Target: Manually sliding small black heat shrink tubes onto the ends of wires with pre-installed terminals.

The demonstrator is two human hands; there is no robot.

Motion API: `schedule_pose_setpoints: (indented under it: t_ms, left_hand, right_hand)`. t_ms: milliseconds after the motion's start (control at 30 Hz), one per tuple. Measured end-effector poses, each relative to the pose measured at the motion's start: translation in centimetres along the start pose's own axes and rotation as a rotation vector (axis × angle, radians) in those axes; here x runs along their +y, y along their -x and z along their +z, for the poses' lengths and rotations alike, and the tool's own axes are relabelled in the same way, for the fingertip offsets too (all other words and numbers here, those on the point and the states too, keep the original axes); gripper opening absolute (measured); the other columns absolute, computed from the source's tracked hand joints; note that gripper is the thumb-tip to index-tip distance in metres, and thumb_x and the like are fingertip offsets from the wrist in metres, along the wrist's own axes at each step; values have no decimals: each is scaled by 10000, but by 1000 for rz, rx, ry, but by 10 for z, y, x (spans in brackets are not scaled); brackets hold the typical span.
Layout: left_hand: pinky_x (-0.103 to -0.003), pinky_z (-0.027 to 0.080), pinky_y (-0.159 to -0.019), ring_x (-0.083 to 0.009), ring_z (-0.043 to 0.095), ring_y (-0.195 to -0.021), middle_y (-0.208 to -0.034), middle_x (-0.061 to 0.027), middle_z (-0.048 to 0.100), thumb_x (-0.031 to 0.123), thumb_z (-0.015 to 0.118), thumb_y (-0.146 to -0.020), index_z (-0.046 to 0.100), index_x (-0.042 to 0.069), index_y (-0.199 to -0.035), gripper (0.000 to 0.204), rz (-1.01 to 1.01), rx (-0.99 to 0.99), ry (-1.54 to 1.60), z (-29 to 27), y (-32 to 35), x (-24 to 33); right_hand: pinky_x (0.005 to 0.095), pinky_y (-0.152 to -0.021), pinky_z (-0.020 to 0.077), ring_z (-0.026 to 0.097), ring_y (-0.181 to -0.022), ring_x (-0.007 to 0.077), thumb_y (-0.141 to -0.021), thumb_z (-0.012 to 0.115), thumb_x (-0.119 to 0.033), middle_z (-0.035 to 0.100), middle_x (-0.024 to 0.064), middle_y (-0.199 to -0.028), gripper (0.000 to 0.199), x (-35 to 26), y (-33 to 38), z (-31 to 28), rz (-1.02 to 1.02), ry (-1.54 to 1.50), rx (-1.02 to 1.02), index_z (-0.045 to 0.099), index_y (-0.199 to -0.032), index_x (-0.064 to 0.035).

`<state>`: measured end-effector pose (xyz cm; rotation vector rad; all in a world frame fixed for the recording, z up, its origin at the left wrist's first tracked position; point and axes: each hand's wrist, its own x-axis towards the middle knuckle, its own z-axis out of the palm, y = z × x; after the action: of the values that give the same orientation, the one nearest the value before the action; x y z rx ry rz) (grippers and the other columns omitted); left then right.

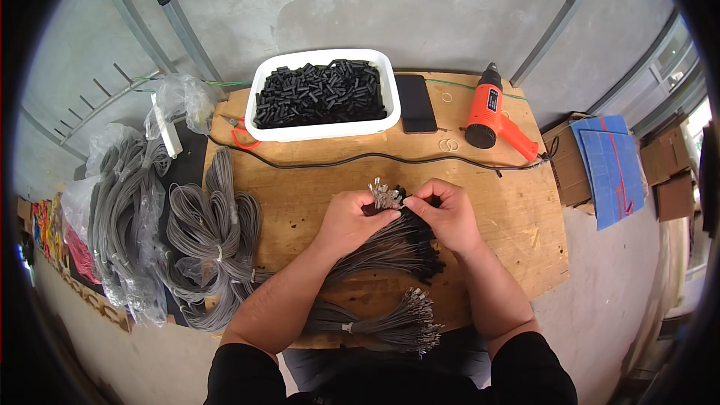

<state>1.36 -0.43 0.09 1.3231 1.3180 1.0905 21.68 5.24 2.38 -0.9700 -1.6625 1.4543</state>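
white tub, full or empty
Well filled, not empty: short black tubes spread nearly wall to wall across the white tub.

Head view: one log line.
left hand: holds silver-tipped grey cables; right hand: pinched beside them; white rectangular tub: holds short black tubes

We see metal cable ends (pixel 384 194) bunched before white tub (pixel 324 134), black-tipped grey cables (pixel 384 244) (fanned out) farther from it.
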Motion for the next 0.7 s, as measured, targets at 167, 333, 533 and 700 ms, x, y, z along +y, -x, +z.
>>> schedule_pose_setpoints:
  t_ms: [167, 333, 533, 700]
  left_hand:
    - [-225, 478, -586, -32, 597, -683, -746, -10, 705, 91, 770, -868, 746, -23, -908, 123, 30, 40, -37, 3, 2, 10]
    - [-221, 467, -575, -28, 587, -673, -736, -2, 698, 99, 767, -873, 741, -17, -890, 120, -22, 15, -47, 1, 1, 6]
    - [-217, 457, -584, -34, 580, -675, -734, 4, 674, 89, 757, -886, 720, -26, -890, 120, 10, 3, 6, 2, 1, 6]
    - [-223, 452, -608, -62, 568, -663, -743, 0, 637, 54, 721, -907, 699, -19, -929, 80, -102, 5, 242, 3, -2, 1]
  right_hand:
    - [208, -602, 445, 518, -677, 18, -907, 733, -48, 631, -33, -728, 126, -4, 3, 3, -42, 49, 32, 661, -813, -4]
    - [206, -596, 443, 516, -667, 18, -901, 740, -48, 626, -36, -710, 132, -4, 3, 5, -58, 71, 56, 662, -804, -2]
    - [210, -595, 424, 516, -660, 53, -943, 690, -112, 622, -9, -783, 136, 1, -3, -9, 146, -394, -42, 642, -1000, 1]
    - [230, -655, 464, 565, -794, 141, -960, 511, 0, 615, 105, -1017, 201, 15, -19, -37, 288, -953, 194, 579, -1147, 27]
